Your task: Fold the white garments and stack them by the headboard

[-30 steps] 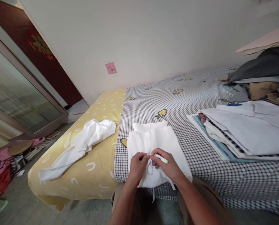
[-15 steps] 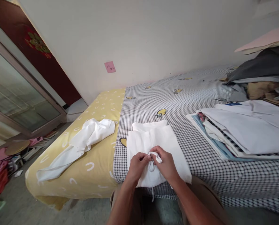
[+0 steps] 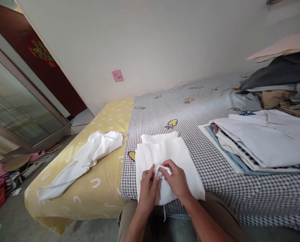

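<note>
A folded white garment (image 3: 173, 151) lies flat on the checked part of the bed, close to its front edge. Over its middle, both hands are closed on a thin white drawstring (image 3: 165, 169) that is looped between them. My left hand (image 3: 148, 183) pinches the string on the left with thumb and fingers. On the right, my right hand (image 3: 176, 178) grips a loop of it, fingers curled. One loose string end (image 3: 164, 214) hangs below the garment over the bed edge. Part of the string is hidden behind my fingers.
Left on the yellow sheet (image 3: 99, 186) lies a crumpled white garment (image 3: 99, 148). A stack of folded clothes (image 3: 263, 141) sits on the checked sheet (image 3: 170, 111) at right, with a darker clothes pile (image 3: 281, 74) behind. A wall (image 3: 165, 40) rises behind the bed.
My left hand has turned, its fingers now pointing up around the string. The loop in my right hand has shifted slightly left. The view has tilted a little.
</note>
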`<state>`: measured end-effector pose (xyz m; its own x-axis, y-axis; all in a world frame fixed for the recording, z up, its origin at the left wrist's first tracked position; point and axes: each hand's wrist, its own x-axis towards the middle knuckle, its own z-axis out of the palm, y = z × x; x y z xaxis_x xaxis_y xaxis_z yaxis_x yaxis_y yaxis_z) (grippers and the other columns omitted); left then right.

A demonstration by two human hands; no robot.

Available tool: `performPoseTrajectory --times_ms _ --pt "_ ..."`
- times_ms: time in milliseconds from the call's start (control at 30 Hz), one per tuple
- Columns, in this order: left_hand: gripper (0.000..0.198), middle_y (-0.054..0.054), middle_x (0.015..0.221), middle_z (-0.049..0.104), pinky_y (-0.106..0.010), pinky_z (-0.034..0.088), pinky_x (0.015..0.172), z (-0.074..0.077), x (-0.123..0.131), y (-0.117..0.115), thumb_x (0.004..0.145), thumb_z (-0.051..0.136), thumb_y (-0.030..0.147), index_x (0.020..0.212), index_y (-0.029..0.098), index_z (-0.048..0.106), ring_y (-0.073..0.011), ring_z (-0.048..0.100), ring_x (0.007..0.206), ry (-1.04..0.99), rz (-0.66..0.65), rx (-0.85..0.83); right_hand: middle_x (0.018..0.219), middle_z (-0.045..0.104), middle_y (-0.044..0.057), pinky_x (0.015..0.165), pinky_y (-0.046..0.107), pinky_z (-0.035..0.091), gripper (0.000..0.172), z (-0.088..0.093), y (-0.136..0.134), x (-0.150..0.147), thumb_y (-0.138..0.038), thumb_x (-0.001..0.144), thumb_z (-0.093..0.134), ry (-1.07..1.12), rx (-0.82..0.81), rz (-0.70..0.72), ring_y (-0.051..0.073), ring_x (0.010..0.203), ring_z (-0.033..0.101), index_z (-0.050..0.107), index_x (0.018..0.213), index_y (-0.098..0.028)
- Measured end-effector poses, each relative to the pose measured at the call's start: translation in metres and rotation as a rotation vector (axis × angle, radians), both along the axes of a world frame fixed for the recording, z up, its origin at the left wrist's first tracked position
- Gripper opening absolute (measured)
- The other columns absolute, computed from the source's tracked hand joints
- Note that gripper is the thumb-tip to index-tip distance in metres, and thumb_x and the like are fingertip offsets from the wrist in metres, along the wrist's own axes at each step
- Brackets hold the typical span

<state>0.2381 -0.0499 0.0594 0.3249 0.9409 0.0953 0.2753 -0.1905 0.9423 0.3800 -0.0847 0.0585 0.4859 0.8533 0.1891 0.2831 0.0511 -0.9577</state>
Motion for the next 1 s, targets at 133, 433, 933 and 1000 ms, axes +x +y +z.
performPoseTrajectory --times_ms 133,433,933,1000 --pt "0.081 -0.006 0.107 0.057 -0.036 0.051 0.091 0.0 -0.004 0.0 0.084 0.06 0.061 0.152 0.023 0.039 -0.0164 0.059 0.088 -0.109 0.002 -0.094 0.077 0.069 -0.001 0.063 0.027 0.042 0.011 -0.002 0.0 0.0 -0.038 0.085 0.065 -0.016 0.003 0.014 0.018 0.065 0.06 0.061 0.082 -0.027" --pt "0.063 0.008 0.058 0.046 -0.026 0.039 0.054 0.031 0.009 0.016 0.083 0.055 0.05 0.135 0.014 0.056 -0.0111 0.041 0.051 -0.136 0.04 -0.266 0.07 0.065 -0.004 0.06 0.024 0.041 0.015 -0.007 0.0 0.001 -0.039 0.086 0.065 -0.06 0.021 0.068 0.014 0.06 0.057 0.06 0.081 -0.025" --pt "0.01 0.004 0.067 0.056 -0.028 0.04 0.065 0.039 0.013 0.032 0.075 0.056 0.013 0.072 0.022 0.053 -0.0158 0.053 0.065 0.261 0.281 0.048 0.077 0.073 0.003 0.052 0.025 0.043 0.049 0.004 0.0 0.008 -0.059 0.093 0.047 0.19 0.002 0.156 0.013 0.053 0.057 0.074 0.109 -0.022" --pt "0.011 0.003 0.069 0.057 -0.028 0.041 0.065 0.04 0.014 0.031 0.076 0.056 0.014 0.074 0.023 0.052 -0.016 0.055 0.066 0.244 0.346 0.056 0.064 0.068 0.002 0.052 0.025 0.043 0.057 0.004 -0.002 0.008 -0.065 0.094 0.042 0.194 -0.005 0.125 0.014 0.053 0.057 0.074 0.111 -0.02"
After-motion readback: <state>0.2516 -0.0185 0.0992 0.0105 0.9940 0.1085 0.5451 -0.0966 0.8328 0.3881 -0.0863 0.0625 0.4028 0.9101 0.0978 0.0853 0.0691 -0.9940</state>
